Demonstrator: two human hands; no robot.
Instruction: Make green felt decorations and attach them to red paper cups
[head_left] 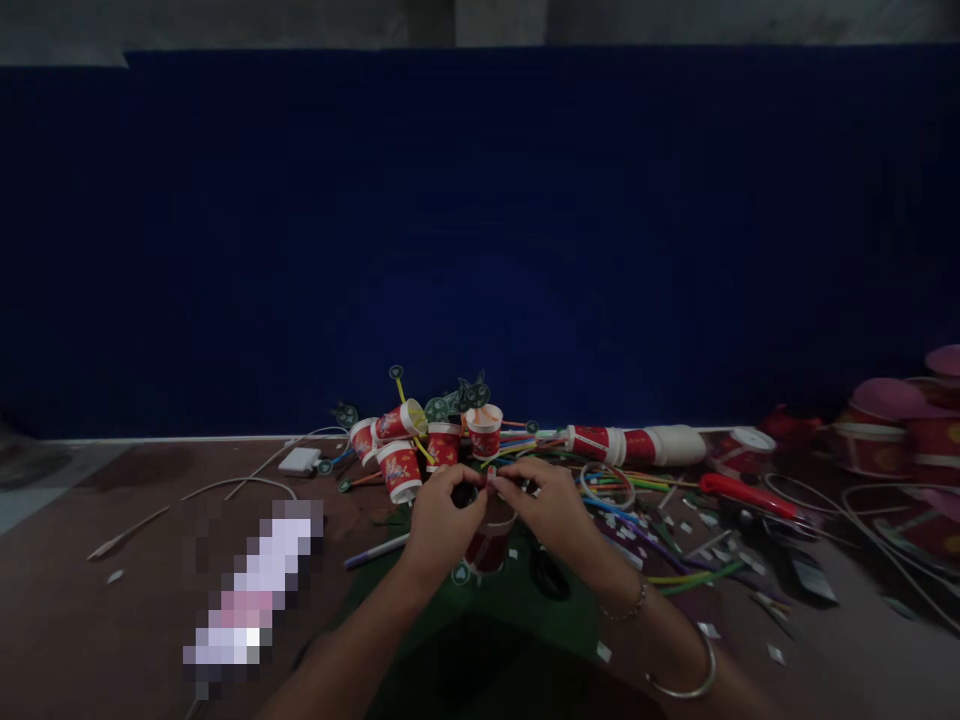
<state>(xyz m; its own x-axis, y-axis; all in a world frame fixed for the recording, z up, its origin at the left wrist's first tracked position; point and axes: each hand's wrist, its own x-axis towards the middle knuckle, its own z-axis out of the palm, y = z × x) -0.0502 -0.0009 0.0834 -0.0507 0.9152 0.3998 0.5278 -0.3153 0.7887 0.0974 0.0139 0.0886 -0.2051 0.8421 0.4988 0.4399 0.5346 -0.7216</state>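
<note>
Above a red paper cup on the green mat, my left hand and my right hand meet fingertip to fingertip. Both hands pinch at a tiny pale and red piece between thumbs and forefingers; what exactly it is cannot be made out. The cup stands below and between the hands, partly hidden by them. A small round tag with a pale heart shows at the cup's lower left. Scissors with dark handles lie below my right hand.
Decorated red cups are clustered behind my left hand. A row of stacked cups lies at the back right. Colored sticks, paper scraps and a red tool are scattered rightward. A pen and a pixelated object lie left.
</note>
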